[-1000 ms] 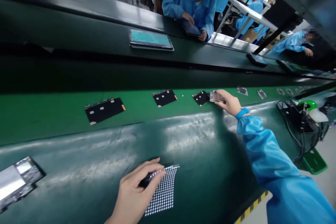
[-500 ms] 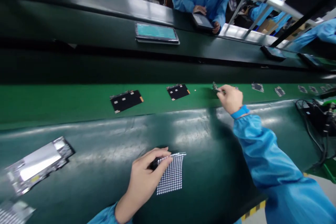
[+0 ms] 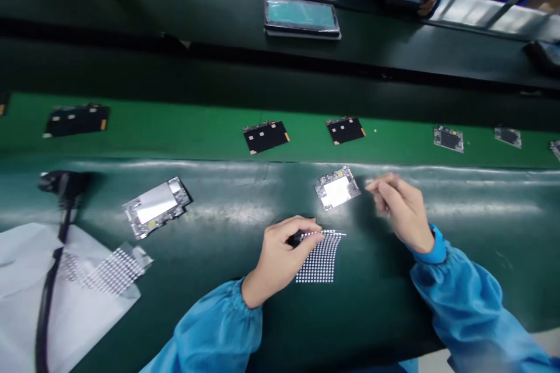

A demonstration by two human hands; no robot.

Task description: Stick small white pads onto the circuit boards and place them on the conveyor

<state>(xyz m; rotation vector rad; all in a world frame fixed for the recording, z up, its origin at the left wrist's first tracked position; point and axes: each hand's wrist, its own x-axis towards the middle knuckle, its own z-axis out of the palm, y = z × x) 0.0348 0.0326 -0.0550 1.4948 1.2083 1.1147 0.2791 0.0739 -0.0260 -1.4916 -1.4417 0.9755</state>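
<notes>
My left hand (image 3: 286,253) is closed on the top edge of a sheet of small white round stickers (image 3: 318,261), above the dark green mat. Something dark shows between thumb and fingers; I cannot make out what it is. A circuit board (image 3: 336,188) with a bright silver patch lies on the mat just beyond the sheet. Right of that board is my right hand (image 3: 401,210), thumb and fingers drawn together, fingertips a little apart from the board. Those fingertips are blurred, and whether anything small is between them cannot be seen.
Another silver-patched board (image 3: 156,207) lies left on the mat. Beyond runs a green belt (image 3: 188,134) bearing several boards, some black-covered (image 3: 266,137). A black plug with cable (image 3: 65,186) and a white bag (image 3: 100,320) lie left. Across the bench, a person's hand (image 3: 429,1) holds a tablet.
My right hand has come back from the belt towards me, and a circuit board now lies on the mat beside it. My left hand still holds the sticker sheet. The view has shifted left and down.
</notes>
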